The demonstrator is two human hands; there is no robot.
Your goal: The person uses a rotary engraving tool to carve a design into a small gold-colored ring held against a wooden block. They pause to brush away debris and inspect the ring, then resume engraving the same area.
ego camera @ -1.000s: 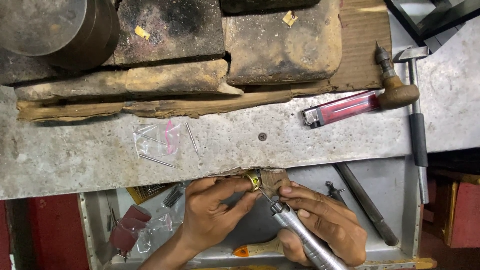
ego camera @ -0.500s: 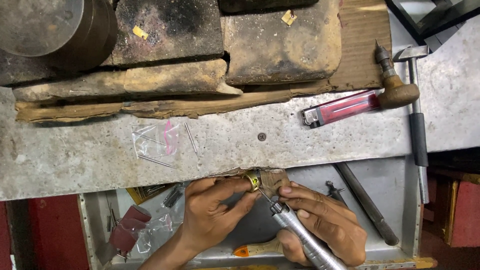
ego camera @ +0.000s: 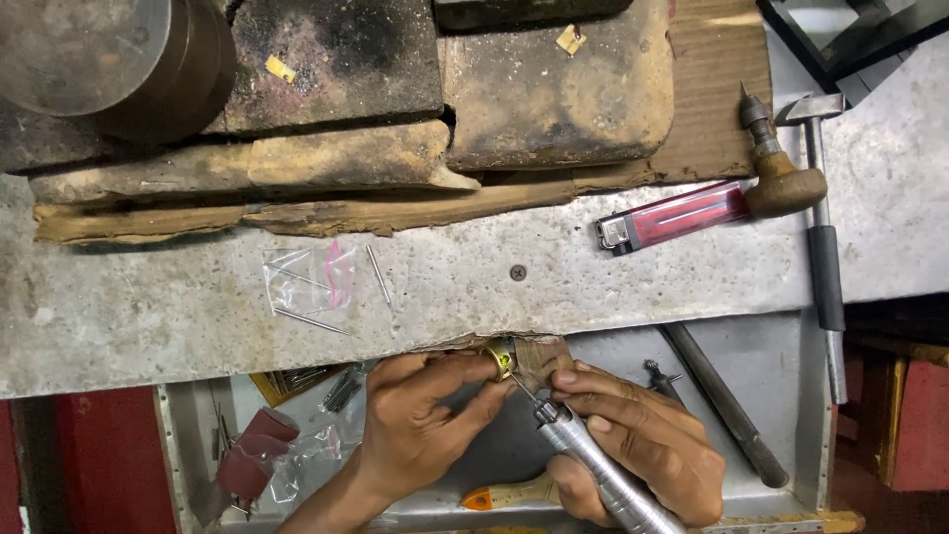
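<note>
Gold ring, small and shiny, pinched against a rotary tool tip.

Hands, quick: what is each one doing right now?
Left hand: fingers closed on a small gold ring at the bench edge.
Right hand: fingers closed around a silver rotary handpiece, tip at the ring.

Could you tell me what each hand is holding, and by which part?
Left hand pinches the gold ring by its band; right hand grips the rotary tool along its metal barrel.
</note>
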